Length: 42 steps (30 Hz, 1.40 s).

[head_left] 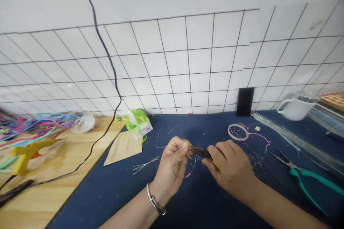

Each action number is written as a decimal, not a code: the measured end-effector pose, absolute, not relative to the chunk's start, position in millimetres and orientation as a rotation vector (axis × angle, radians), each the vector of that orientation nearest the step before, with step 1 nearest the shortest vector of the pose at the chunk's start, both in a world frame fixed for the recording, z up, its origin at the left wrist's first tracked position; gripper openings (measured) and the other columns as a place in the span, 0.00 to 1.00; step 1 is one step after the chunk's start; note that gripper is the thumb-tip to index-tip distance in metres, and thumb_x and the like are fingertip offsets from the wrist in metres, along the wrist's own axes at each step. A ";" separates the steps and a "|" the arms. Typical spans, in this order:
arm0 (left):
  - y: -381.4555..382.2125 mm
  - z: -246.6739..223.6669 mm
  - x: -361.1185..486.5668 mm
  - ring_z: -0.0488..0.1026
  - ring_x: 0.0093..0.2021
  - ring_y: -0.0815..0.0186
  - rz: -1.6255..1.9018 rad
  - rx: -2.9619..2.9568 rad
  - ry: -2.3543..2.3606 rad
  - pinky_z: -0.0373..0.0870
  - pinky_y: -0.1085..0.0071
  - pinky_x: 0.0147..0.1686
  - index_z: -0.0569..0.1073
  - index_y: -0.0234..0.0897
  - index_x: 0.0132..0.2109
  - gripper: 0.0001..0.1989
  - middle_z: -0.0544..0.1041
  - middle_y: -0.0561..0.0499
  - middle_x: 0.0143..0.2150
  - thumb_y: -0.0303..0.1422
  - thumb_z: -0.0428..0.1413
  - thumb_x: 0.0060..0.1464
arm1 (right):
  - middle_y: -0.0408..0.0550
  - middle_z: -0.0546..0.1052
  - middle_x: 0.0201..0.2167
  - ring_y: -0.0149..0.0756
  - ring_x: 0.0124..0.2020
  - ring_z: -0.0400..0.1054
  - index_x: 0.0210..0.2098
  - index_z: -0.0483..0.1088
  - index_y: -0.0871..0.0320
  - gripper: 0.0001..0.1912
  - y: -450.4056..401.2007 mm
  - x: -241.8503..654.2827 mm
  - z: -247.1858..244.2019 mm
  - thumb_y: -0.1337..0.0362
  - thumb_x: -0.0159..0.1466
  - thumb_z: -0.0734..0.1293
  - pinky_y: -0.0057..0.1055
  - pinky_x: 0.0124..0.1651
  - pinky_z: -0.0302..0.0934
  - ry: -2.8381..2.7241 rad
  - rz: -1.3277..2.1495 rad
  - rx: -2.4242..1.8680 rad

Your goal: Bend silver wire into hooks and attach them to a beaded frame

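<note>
Silvery wire loop (177,176) hangs from the left hand (172,164), front and centre above the navy tabletop (113,200). Left fingers are pinched tight on it, right at the nose of the dark pliers (199,151); a few pink beads (188,175) sit low on the loop. Right hand (232,168) has its fingers wrapped around the pliers' handles (yellow shows by the thumb); can't tell if the jaws bite the wire. Small bent wire pieces (197,158) lie just beyond, partly hidden. To the right: green-handled pliers (294,168) lying open, a round dish (247,134) with pink bits, a long wire bundle (292,136), white mug (297,108) near the tiled wall. Yellow glue gun (23,155) is far left, on bare wood.
</note>
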<state>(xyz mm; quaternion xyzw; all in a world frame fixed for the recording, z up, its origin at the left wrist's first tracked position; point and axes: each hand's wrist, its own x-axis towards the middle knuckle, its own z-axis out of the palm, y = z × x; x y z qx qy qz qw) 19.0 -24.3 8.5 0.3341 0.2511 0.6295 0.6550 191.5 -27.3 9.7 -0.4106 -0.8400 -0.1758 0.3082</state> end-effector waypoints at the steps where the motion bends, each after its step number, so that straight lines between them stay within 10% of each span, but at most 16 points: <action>1: -24.3 8.6 19.1 0.63 0.30 0.71 1.425 0.754 0.570 0.60 0.73 0.35 0.64 0.34 0.29 0.07 0.65 0.54 0.28 0.24 0.53 0.53 | 0.49 0.66 0.28 0.36 0.32 0.58 0.38 0.68 0.61 0.13 -27.3 191.7 9.8 0.58 0.61 0.61 0.35 0.36 0.54 -2.224 -0.464 -1.083; 22: -25.1 9.5 19.6 0.63 0.30 0.72 1.454 0.774 0.572 0.59 0.74 0.34 0.64 0.35 0.29 0.07 0.65 0.54 0.30 0.25 0.54 0.53 | 0.49 0.66 0.28 0.36 0.32 0.57 0.37 0.68 0.62 0.14 -27.9 190.1 9.6 0.57 0.61 0.60 0.34 0.36 0.54 -2.187 -0.446 -1.094; 42: 3.9 -2.3 -7.1 0.63 0.27 0.69 1.308 1.004 0.472 0.58 0.69 0.31 0.69 0.35 0.21 0.11 0.65 0.53 0.23 0.30 0.65 0.38 | 0.41 0.63 0.27 0.26 0.26 0.57 0.33 0.65 0.58 0.09 -21.7 196.8 22.8 0.59 0.62 0.59 0.24 0.28 0.52 -2.179 0.902 -1.095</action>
